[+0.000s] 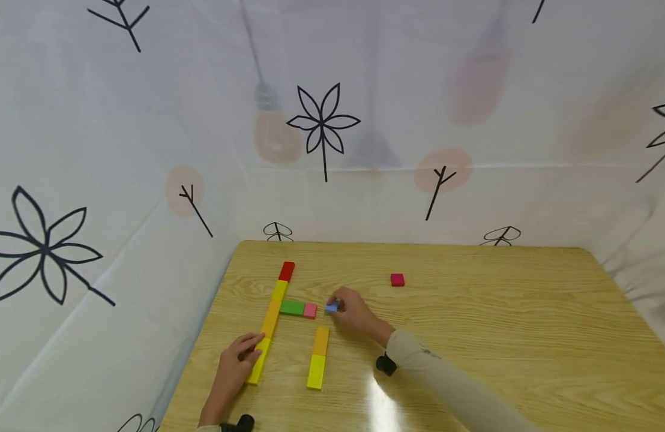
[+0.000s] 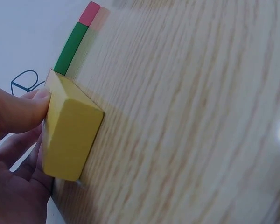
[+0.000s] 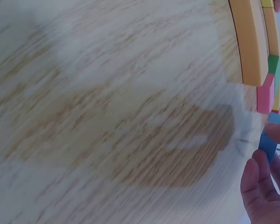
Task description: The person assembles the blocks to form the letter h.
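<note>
In the head view my right hand [image 1: 353, 310] pinches a small blue block [image 1: 331, 306] between thumb and fingers, a short gap to the right of a pink block [image 1: 309, 310]. That pink block meets the end of a green block [image 1: 292, 308], which juts right from a long line of blocks. My left hand [image 1: 236, 362] holds the near yellow block [image 1: 259, 361] of this line, thumb on one side and fingers on the other. Farther up the line come an orange block [image 1: 270, 318], another yellow block [image 1: 279, 290] and a red block [image 1: 286, 271].
An orange block [image 1: 321, 341] and a yellow block [image 1: 316, 372] lie end to end between my hands. One crimson block [image 1: 397, 280] sits apart, toward the table's back. Patterned white cloth [image 1: 376, 204] hangs behind and beside the wooden table [image 1: 500, 312].
</note>
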`<state>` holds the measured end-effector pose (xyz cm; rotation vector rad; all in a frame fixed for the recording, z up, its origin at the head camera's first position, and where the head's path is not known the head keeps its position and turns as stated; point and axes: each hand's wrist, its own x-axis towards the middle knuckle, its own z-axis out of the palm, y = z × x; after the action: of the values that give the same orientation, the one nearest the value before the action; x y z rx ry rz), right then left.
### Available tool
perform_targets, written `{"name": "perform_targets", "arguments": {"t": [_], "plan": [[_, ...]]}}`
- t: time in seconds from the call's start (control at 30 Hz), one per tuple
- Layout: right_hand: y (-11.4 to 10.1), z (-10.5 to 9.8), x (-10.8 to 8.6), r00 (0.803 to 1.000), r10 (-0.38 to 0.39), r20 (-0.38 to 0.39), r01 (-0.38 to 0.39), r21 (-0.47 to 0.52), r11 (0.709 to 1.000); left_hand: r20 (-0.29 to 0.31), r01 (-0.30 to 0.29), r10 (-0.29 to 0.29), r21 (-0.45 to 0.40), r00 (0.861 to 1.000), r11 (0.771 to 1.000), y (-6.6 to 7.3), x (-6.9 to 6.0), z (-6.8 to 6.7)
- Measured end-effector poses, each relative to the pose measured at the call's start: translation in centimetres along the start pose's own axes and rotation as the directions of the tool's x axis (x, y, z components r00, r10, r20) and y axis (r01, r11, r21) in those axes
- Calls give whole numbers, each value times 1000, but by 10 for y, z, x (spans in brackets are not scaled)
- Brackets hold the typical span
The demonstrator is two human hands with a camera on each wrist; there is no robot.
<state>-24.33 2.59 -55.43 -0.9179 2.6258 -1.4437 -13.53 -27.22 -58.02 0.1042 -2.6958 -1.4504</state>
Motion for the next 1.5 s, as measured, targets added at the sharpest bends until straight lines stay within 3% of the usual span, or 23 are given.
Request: {"name": "perform_targets", "arguments": {"t": [0.63,1.13,1.5], "plan": [[-2,17,3,994,67,90,-67,-6,998,10,8,-7,-13,1000,1000,0,0,0],[-4,22,5,996,35,78,-32,-34,999,10,9,-9,-13,1000,1000,0,-1,-1],[5,15,-5,996,85,42,-83,-31,996,18,11,-11,-14,1000,1000,-1,-1,-1]]}}
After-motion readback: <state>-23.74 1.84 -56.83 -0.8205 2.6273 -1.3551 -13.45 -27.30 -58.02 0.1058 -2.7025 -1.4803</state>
